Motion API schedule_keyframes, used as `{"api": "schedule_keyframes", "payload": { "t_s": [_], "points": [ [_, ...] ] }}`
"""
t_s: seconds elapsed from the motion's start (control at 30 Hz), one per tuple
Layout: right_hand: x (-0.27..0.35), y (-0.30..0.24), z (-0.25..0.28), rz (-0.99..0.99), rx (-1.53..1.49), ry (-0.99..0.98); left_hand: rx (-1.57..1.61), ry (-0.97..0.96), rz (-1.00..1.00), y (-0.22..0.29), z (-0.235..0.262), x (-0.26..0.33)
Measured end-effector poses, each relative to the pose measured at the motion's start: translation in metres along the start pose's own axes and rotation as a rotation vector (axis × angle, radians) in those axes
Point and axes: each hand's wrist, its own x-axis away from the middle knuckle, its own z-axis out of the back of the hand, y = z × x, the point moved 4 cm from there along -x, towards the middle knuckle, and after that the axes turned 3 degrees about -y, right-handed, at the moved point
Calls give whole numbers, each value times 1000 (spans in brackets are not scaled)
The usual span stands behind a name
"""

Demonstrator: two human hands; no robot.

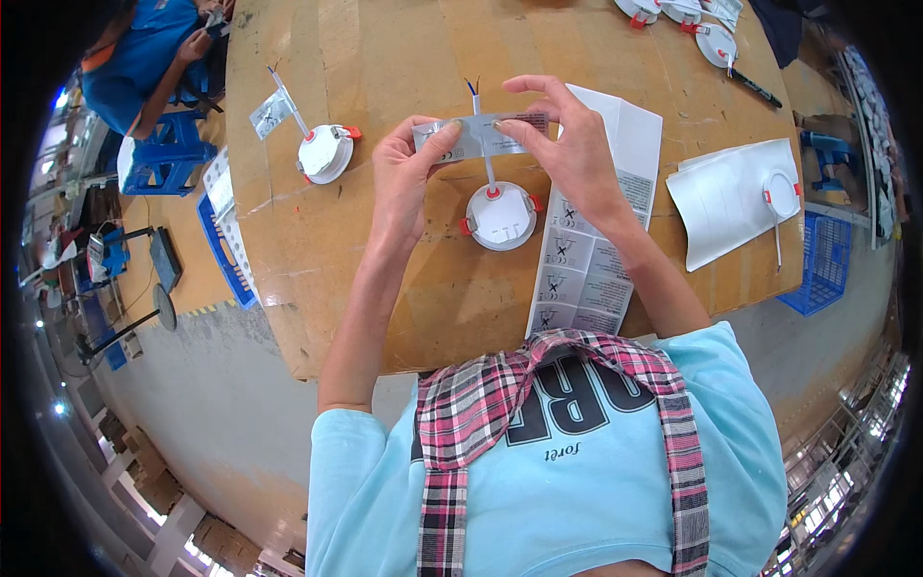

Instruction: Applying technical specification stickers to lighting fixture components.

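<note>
I see a silver rectangular label (481, 137) held between both hands, a long white sticker sheet (586, 231) beside it on the counter (385, 288), and a small grey tag (270, 113) at left.

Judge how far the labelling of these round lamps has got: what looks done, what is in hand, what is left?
Done: the round lamp at the left already carries a label flag on its cable. In hand: the left hand and right hand pinch a silver label around the cable of the middle lamp. Probably left: the label sheet holds more labels, and the lamp at the right shows no flag.
</note>
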Motion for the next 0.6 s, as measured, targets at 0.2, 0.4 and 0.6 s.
{"api": "schedule_keyframes", "payload": {
  "t_s": [0.2, 0.4, 0.6],
  "points": [
    [0, 1, 0, -12, 3, -2, 25, -9, -1, -2, 1, -1],
    [0, 1, 0, -30, -5, -1, 87, -50, 12, -3, 0, 0],
    [1, 10, 2, -38, -68, -20, 120, -99, 20, -5, 0, -1]
  ]
}}
